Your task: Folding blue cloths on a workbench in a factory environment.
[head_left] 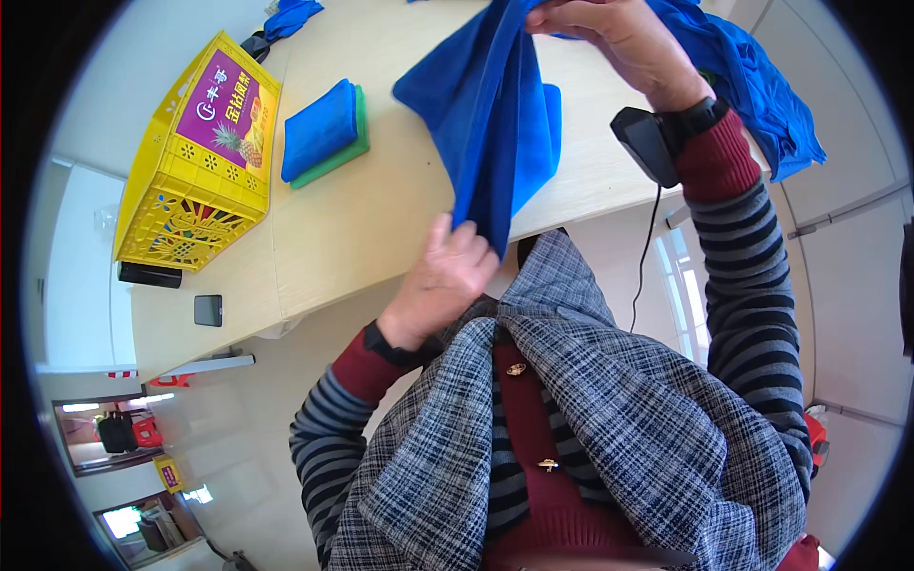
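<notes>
On the far left of the pale wooden table (362, 219) a yellow crate (195, 171) lies tipped on its side near the edge, with a dark phone (208, 310) flat on the table just below it; further right sits a stack (324, 133) of folded cloths, blue over green. Next comes the cloth (490, 124), a blue one held up above the table edge and hanging in a long fold. The left hand (443, 281) pinches its lower corner, fingers closed on the fabric just off the table's front edge. The right hand (624, 38) grips the upper edge, fingers closed on it too, with a black device strapped at the wrist and a cable trailing down. Behind that hand a loose heap (762, 86) of more blue fabric spreads over the table's right end. The likely slip here is the lower corner: the pinch is small, and if the pull between the hands goes uneven the corner may escape and the fold fall crooked. The hanging cloth could also drag across the heap and tangle with it, and the cable may catch on the table edge. The room has a light, glossy floor, white walls, and at the lower left a low shelf with some red and dark items, too small to tell.
</notes>
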`<control>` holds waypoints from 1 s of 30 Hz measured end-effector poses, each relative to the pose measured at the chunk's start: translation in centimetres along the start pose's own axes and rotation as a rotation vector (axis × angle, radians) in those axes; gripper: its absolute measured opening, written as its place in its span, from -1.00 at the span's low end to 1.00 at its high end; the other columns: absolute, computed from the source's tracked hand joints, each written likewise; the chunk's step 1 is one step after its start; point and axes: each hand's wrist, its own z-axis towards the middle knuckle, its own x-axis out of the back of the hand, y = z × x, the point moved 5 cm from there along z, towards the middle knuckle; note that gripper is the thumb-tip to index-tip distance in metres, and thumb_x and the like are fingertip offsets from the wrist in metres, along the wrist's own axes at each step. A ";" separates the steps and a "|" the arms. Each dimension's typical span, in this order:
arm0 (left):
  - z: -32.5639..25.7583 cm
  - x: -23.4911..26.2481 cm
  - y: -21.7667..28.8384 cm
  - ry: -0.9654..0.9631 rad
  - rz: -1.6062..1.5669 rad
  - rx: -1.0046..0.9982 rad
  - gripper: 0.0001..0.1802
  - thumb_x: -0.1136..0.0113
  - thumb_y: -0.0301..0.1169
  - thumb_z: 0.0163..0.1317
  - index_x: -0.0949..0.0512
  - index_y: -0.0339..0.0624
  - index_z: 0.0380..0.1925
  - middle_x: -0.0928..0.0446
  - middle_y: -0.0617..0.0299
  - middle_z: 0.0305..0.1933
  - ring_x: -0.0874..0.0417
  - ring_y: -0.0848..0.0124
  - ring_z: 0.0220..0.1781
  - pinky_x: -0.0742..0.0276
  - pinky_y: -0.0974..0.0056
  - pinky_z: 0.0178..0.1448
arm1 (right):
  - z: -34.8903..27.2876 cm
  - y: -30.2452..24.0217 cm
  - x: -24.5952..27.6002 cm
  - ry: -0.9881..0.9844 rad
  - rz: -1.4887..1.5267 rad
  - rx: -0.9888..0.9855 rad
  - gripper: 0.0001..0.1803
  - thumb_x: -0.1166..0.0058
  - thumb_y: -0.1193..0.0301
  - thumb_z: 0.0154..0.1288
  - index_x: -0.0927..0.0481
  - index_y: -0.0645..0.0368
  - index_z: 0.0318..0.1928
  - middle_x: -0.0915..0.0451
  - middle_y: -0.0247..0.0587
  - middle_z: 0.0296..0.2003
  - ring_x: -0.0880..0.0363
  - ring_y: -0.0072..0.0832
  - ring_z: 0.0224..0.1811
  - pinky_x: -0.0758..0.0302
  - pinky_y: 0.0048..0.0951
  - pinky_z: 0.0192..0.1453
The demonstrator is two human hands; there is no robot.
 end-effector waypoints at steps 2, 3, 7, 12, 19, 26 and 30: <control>-1.3 2.6 -1.4 0.128 0.004 0.110 -0.90 -0.20 -0.39 0.13 -0.58 -0.17 -0.41 -0.53 0.18 -0.26 -0.54 0.15 0.16 -0.20 -0.15 0.48 | -0.4 -1.6 0.9 0.087 -0.196 0.115 -0.73 -0.06 0.65 0.37 -0.67 0.24 0.03 -0.68 -0.32 -0.21 -0.66 -0.58 -0.17 -0.62 -0.52 0.04; -1.8 4.0 -2.2 0.164 0.037 0.136 -0.90 -0.24 -0.39 0.12 -0.57 -0.17 -0.42 -0.53 0.16 -0.21 -0.52 0.14 0.20 -0.17 -0.19 0.50 | -0.6 -1.8 1.5 0.092 -0.200 0.121 -0.73 -0.06 0.65 0.37 -0.67 0.24 0.03 -0.68 -0.32 -0.21 -0.66 -0.58 -0.17 -0.62 -0.52 0.04; -3.4 11.1 -5.9 0.293 0.232 0.247 -0.82 -0.38 -0.43 0.05 -0.56 -0.20 -0.41 -0.53 0.10 0.07 -0.43 0.11 0.36 -0.13 -0.24 0.53 | -1.2 -3.9 4.0 0.246 -0.421 0.252 -0.77 -0.07 0.64 0.37 -0.69 0.26 -0.03 -0.66 -0.37 -0.25 -0.61 -0.63 -0.22 -0.60 -0.56 -0.02; -3.4 18.3 -9.4 0.403 0.346 0.283 -0.79 -0.42 -0.46 0.09 -0.56 -0.27 -0.35 -0.55 0.11 0.08 -0.49 0.07 0.29 -0.32 -0.05 0.42 | -2.2 -7.4 5.1 0.288 -0.581 0.381 -0.84 -0.08 0.62 0.39 -0.68 0.25 -0.10 -0.59 -0.44 -0.32 -0.50 -0.69 -0.29 -0.49 -0.62 -0.12; -2.6 21.2 -12.7 0.530 -0.201 0.475 -0.81 -0.38 -0.49 0.25 -0.55 -0.30 -0.24 -0.62 0.16 -0.11 -0.65 0.36 -0.05 -0.52 0.28 0.04 | -3.9 -11.0 5.4 0.267 -0.677 0.525 -0.91 -0.09 0.58 0.41 -0.66 0.23 -0.18 -0.52 -0.49 -0.36 -0.40 -0.71 -0.34 -0.41 -0.65 -0.17; 3.5 17.9 -18.3 0.603 -0.502 0.481 -0.82 -0.32 -0.52 0.27 -0.59 -0.28 -0.15 -0.63 0.17 -0.16 -0.62 0.45 -0.11 -0.52 0.31 -0.02 | -0.9 -4.5 11.5 -0.415 -0.012 0.731 -0.93 -0.11 0.58 0.38 -0.65 0.22 -0.22 -0.49 -0.51 -0.37 -0.39 -0.72 -0.32 -0.39 -0.62 -0.20; 7.0 16.1 -22.6 0.551 -0.372 0.352 -0.80 -0.31 -0.46 0.28 -0.60 -0.25 -0.12 -0.66 0.13 -0.13 -0.67 0.35 -0.12 -0.54 0.29 -0.03 | -1.8 -4.9 13.4 0.339 -0.709 0.240 -0.93 -0.11 0.58 0.36 -0.65 0.22 -0.23 -0.50 -0.51 -0.38 -0.39 -0.71 -0.34 -0.37 -0.63 -0.23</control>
